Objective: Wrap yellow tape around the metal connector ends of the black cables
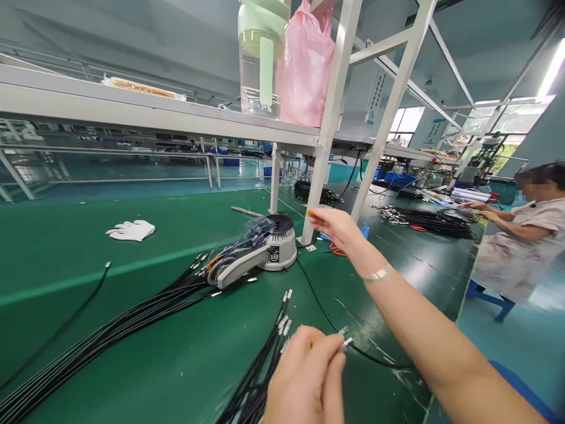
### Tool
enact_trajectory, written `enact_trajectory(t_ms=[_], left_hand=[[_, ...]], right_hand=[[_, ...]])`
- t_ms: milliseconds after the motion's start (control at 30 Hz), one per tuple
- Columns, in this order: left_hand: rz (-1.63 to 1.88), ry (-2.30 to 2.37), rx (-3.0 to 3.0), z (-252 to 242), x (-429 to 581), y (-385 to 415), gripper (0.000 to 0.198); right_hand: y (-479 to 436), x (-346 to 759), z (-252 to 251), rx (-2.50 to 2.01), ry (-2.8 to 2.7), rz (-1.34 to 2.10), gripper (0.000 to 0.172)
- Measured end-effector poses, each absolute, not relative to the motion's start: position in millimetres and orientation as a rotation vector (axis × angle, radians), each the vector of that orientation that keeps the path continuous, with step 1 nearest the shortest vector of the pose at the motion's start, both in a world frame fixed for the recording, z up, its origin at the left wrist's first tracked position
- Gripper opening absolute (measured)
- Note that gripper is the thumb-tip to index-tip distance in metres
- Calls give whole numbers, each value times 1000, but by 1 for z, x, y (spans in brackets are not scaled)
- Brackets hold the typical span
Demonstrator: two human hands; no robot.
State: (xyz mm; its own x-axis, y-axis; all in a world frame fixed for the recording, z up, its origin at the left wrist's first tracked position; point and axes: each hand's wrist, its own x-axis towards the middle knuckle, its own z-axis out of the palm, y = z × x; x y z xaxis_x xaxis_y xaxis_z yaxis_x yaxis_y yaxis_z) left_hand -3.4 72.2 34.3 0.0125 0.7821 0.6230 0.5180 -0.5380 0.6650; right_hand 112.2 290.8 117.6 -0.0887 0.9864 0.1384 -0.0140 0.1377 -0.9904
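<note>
In the head view my left hand is closed in a pinch at the lower middle. It grips the end of a black cable by its pale connector, and the cable runs off to the right. My right hand, with a band on its wrist, is raised beside the white shelf post. Its fingers are pinched together around a small orange-yellow bit I cannot make out. Left of that hand stands a round grey tape dispenser. Below it, a bundle of black cables with pale connector ends lies partly behind my left hand.
A longer cable bundle stretches across the green table. A white glove lies at the left. The shelf above carries a bottle and a pink bag. A co-worker sits at the right by more cables.
</note>
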Motion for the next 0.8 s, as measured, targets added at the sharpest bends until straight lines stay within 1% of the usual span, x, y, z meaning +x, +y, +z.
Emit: enact_trajectory(t_ms=[67, 100, 167, 233, 300, 433, 567, 700, 800], left_hand=[[1481, 1327, 2061, 41, -6, 72, 18], [1464, 1325, 2071, 43, -6, 72, 18], [1465, 1341, 2061, 45, -2, 70, 18], [1503, 1364, 2001, 43, 6, 67, 19], [1512, 1357, 1950, 42, 15, 62, 20], [1496, 1325, 1954, 44, 27, 50, 16], [1508, 1340, 1896, 47, 33, 41, 13], [1599, 1345, 1744, 44, 36, 37, 13], [1632, 1296, 1761, 41, 36, 35, 9]], right_hand=[[222, 140, 102, -950, -1300, 1205, 21], [187, 151, 91, -845, -1227, 1246, 23], [121, 164, 67, -784, -1063, 1267, 26], [71, 164, 43, -810, -917, 1282, 28], [40, 157, 24, -779, -842, 1298, 31], [15, 140, 8, -669, -831, 1291, 39], [7, 133, 9, -600, -829, 1268, 40], [1, 131, 10, -548, -864, 1250, 42], [-2, 130, 10, -543, -874, 1230, 43]])
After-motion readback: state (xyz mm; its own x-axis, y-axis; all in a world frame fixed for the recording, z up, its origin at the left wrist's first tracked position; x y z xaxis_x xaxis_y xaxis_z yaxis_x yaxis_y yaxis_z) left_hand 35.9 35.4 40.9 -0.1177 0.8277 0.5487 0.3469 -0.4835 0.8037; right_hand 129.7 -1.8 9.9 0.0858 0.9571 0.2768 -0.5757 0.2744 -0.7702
